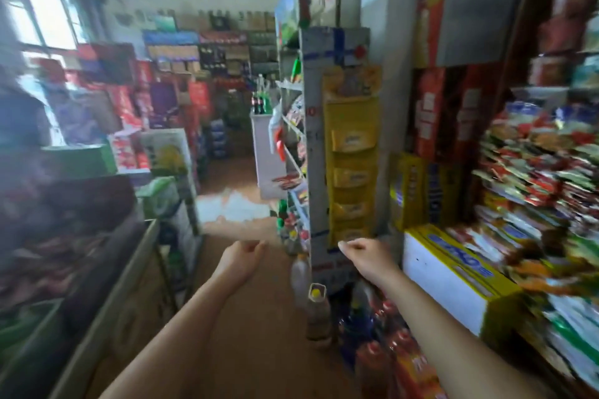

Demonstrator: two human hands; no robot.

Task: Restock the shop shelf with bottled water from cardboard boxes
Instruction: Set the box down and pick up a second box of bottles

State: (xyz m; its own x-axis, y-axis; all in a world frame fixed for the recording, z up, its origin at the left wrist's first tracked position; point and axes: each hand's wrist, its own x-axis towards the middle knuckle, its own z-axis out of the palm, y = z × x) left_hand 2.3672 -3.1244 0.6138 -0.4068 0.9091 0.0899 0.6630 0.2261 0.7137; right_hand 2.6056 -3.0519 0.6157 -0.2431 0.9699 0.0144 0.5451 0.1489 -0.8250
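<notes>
Reaching forward down narrow shop aisle, both arms bare. Left hand (241, 256) hanging loosely curled, grasping nothing. Right hand (366, 253) likewise loosely curled, empty, hovering near tall grey shelf end with yellow hanging display (351, 159). Bottled water for restocking: cannot tell where, picture blurred. Yellow-capped clear plastic bottles (316, 304) standing on brown floor (246, 334) below shelf end.

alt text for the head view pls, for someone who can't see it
Two bare forearms reach forward down a narrow shop aisle, left hand and right hand loosely curled and holding nothing. A yellow hanging display faces them; snack packets crowd the right. The image is motion-blurred.
</notes>
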